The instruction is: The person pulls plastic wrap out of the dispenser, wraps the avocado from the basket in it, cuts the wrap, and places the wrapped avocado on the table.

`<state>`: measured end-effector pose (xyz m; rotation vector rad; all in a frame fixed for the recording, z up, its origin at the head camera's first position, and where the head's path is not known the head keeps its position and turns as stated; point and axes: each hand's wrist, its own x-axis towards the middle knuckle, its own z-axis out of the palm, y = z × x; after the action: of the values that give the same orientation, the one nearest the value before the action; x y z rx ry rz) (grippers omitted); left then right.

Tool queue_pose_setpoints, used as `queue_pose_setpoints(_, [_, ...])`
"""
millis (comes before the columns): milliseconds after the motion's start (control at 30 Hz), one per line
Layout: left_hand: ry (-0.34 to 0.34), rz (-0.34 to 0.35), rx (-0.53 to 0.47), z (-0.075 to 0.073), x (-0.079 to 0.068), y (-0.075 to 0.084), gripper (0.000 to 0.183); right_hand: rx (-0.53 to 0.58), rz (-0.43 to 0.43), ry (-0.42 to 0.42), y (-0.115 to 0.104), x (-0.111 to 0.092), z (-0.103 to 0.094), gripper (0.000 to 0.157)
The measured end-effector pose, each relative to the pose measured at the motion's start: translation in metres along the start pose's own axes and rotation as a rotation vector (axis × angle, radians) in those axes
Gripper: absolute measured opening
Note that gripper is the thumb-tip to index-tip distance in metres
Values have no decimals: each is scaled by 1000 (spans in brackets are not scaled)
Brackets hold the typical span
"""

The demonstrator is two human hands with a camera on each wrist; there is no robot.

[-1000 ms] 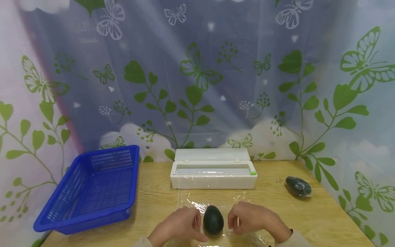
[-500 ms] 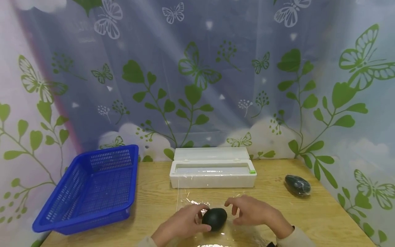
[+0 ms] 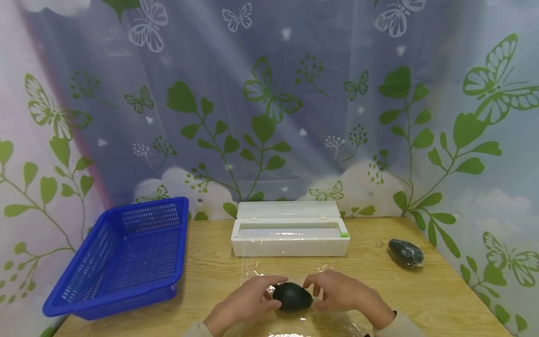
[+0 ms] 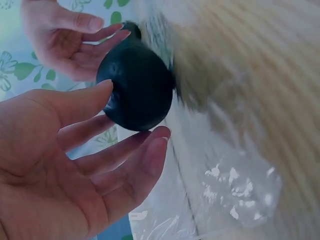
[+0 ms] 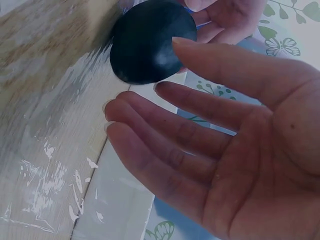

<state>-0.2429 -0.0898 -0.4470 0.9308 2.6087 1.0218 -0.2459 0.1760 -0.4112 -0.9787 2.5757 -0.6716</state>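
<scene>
Avocado [image 3: 292, 296] sitting sideways between two hands, over clear film

The left hand [image 3: 248, 297] is pinching the broad end, thumb on one side and fingers on the other. The right hand [image 3: 343, 290] is holding its fingers loosely bent and spread from the thumb, their tips reaching the narrow end; whether they are touching the skin or only hovering beside it, I cannot tell. Nor are the pictures showing for certain whether the fruit is resting its weight on the film [image 4: 240, 192].

The film is lying under and around the fingers on the bench [image 3: 366, 252], apparently running out from the box [image 3: 290, 249] standing open just beyond them. The basket [image 3: 182, 252] is sitting well to the left of the left fingers, and a wrapped fruit [image 3: 406, 254] is lying well to the right of the right ones.

The main risk is probably rolling: the skin is looking smooth and round, and only the left fingers are clearly gripping, so a loosened pinch could send it off sideways. The film is already wrinkling near the fingertips; dragging a finger across it could bunch it or stick it to itself, and a hard tug might be shifting the box too.
</scene>
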Motion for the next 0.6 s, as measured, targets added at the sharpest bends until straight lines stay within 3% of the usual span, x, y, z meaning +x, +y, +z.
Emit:
queue_pose_setpoints(233, [-3,-10,-25,-6,0,1,51,-17,0,0,0,1,0,36])
queue_pose_setpoints(600, [75,-8,7,-2,0,1,33,-17,34,11,0,2,2,37])
